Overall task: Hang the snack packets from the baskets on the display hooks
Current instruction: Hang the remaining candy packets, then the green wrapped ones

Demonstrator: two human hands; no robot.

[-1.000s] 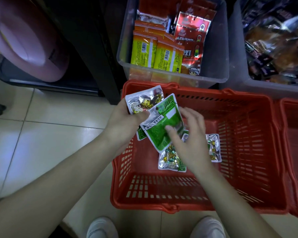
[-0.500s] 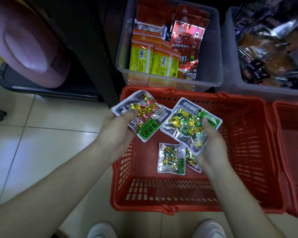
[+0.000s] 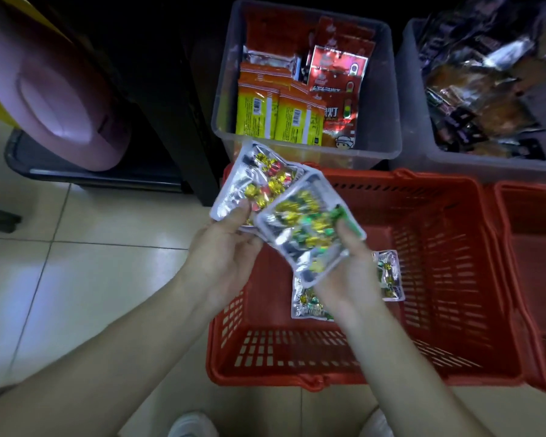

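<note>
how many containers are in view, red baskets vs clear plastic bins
red baskets: 2, one in front of the person, one cut off at the right edge
clear plastic bins: 2, one behind the near basket, one to its right
total: 4

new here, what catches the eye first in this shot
The left hand holds a silver foil packet of red and gold sweets, the right hand a silver packet of green and gold sweets, above the red slatted plastic basket. Behind stands a clear plastic bin of orange packets.
</note>
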